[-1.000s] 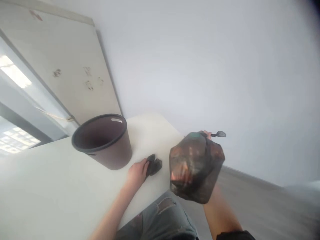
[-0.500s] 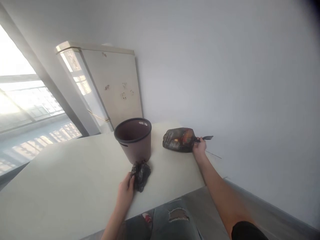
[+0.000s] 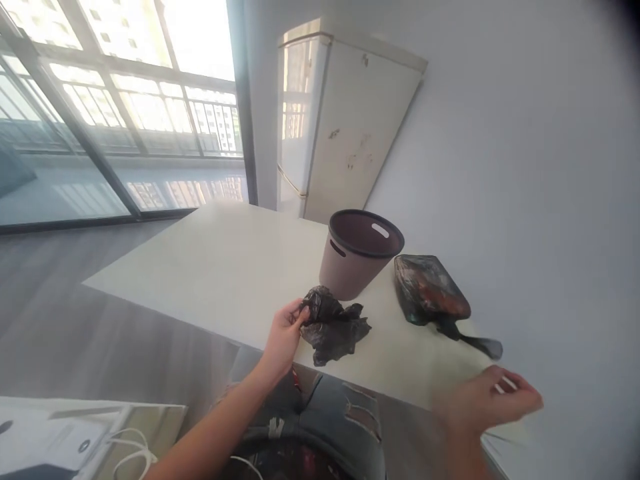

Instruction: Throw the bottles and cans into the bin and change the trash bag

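Observation:
My left hand (image 3: 287,333) pinches a crumpled black plastic bag (image 3: 337,337) by its gathered upper left part. The bag hangs loosely over the table's near side, in front of the mauve trash bin (image 3: 353,267), which stands upright with a dark rim and handle slots. At the right lies a filled, tied black bag (image 3: 433,290), with reddish and orange contents showing through and its twisted end pointing toward me. My right hand (image 3: 500,397), somewhat blurred, is apart from that bag; its fingers are loosely curled with a gap between them and nothing visible in it.
The white table (image 3: 215,260) reaches away to the left. A pale refrigerator (image 3: 360,133) stands behind it, beside glass doors (image 3: 130,113). The wall (image 3: 530,200) runs close along the right. At lower left, a white box (image 3: 55,433) and a cable (image 3: 133,447) lie on another surface.
My right hand has let go of the filled bag and drawn back toward me. The crumpled bag in my left hand is more spread out. The view has swung left.

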The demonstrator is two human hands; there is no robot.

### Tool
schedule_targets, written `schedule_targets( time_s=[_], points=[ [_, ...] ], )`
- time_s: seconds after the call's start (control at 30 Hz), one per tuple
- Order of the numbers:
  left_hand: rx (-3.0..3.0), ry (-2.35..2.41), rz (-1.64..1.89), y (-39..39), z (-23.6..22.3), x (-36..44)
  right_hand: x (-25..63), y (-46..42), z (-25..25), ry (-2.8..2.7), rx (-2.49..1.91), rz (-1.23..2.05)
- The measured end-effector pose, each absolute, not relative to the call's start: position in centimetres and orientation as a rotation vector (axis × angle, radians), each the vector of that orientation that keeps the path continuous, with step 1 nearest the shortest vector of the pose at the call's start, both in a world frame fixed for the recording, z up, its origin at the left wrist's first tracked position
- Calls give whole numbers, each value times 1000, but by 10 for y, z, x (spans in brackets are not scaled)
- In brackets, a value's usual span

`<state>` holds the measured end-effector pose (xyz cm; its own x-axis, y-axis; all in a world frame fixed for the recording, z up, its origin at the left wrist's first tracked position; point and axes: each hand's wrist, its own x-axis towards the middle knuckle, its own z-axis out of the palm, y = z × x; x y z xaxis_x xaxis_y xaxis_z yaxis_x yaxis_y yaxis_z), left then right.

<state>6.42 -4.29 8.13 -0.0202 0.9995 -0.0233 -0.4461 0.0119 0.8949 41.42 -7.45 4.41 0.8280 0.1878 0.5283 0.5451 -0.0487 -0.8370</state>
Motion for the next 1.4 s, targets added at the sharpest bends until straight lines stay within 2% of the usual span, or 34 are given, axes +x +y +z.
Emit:
schedule_targets(
  time_s=[0.03,0.2,0.27,0.47,0.63,0.7,0.77,0.87,0.97,1.13,1.4],
  points=[
    [840,884,1404,-45,84,65,383,-84,52,-721,-1618,-265],
    [912,832,1359,-56,96,72,259,-99,95,-1530,-1288,554],
    [908,861,1393,-58,99,67,243,-93,103,-1502,-1307,699],
    [806,1056,1585,-29,90,9,245,-73,114,-969,-1341,1121],
    [876,1291,1816,-11,99,-37,224,-68,116,-893,-1240,1451],
    [966,1488,1968,-27,111,-31,211,-69,115,-785,-1245,1422],
    [1186,1593,1975,-55,121,-12,197,-71,115,-720,-1270,1277],
    [1603,1354,1424,-91,120,25,179,-75,122,-851,-1219,1265],
    [1441,1315,1247,-99,111,38,170,-78,131,-976,-1108,1278],
    [1218,1274,1342,-82,113,2,191,-70,134,-778,-978,1143],
    [865,1348,1792,-47,109,-34,238,-78,130,-661,-1070,1090]
  ],
)
